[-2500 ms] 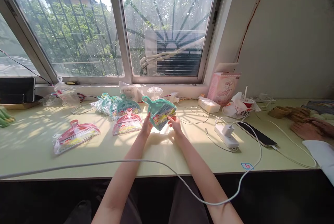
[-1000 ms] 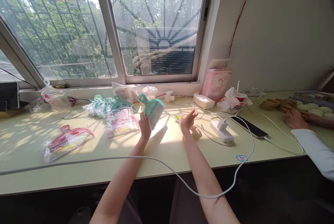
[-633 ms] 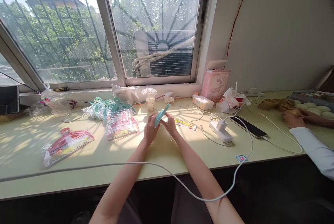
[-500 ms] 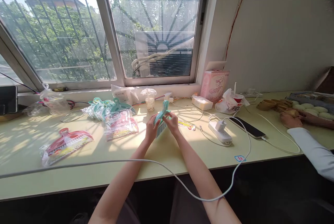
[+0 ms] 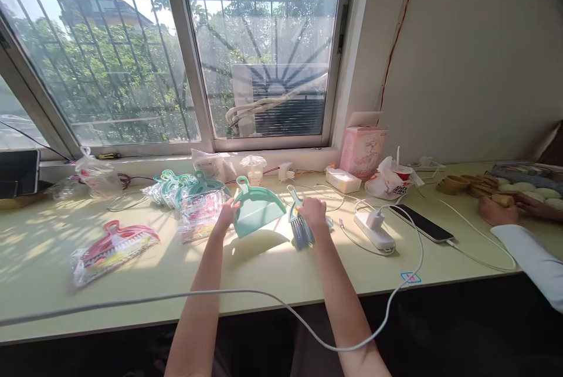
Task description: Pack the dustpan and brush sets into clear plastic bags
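Mint-green dustpan [image 5: 259, 210], gripped only at its left edge by the left hand [image 5: 226, 216] and seemingly raised above the bench [image 5: 264, 271], could tip because its far side looks unsupported. The right hand [image 5: 313, 213] grips a matching brush [image 5: 299, 229] beside it, whose bristles might bump the dustpan's corner if swung inward; farther out, the white cable [image 5: 237, 291], if snagged, could tug the power strip [image 5: 373, 231].

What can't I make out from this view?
Head view:
Right hand: its back hides the fingertips near the green-handled, grey-bristled plastic brush.
Green plastic dustpan: its pan hides the underside.
Rectangular black screen: cut off by the left edge.
Blue-outlined mark: too small to read, crossed by a white cable.
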A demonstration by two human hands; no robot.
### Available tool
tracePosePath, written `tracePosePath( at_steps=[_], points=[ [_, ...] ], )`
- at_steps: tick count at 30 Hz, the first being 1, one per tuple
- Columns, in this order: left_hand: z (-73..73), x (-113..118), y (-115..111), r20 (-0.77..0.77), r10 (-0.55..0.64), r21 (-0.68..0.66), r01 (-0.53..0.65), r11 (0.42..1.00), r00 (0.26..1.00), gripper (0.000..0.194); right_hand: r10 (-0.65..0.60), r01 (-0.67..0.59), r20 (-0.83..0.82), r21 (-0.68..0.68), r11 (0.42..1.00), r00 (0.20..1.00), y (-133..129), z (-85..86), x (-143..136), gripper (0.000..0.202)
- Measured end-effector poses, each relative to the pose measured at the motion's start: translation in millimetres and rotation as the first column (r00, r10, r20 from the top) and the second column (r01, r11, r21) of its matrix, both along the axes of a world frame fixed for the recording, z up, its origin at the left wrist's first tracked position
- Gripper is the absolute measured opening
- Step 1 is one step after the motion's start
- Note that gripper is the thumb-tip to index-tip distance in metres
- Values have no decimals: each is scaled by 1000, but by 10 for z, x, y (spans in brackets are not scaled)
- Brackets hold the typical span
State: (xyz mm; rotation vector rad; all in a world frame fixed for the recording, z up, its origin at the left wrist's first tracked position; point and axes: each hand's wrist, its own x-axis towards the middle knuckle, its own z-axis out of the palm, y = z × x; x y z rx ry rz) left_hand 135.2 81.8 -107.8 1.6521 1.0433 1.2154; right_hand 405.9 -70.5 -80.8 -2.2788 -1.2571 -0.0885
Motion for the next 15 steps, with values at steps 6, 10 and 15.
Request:
tracePosePath(
  at_steps=[6, 10, 15],
  points=[
    [-150, 157, -106, -339, 40, 72, -17, 997, 940, 16, 9, 14, 129, -182, 983, 992, 22, -192, -54, 20],
    [-246, 235, -135, -400, 148, 319, -14, 948, 905, 10, -19, 27, 67, -118, 993, 998, 29, -219, 41, 14],
    [-322, 304, -113, -471, 103, 315, 59, 947, 876, 33, -41, 47, 156, -32, 998, 987, 59, -347, 128, 25]
  ],
)
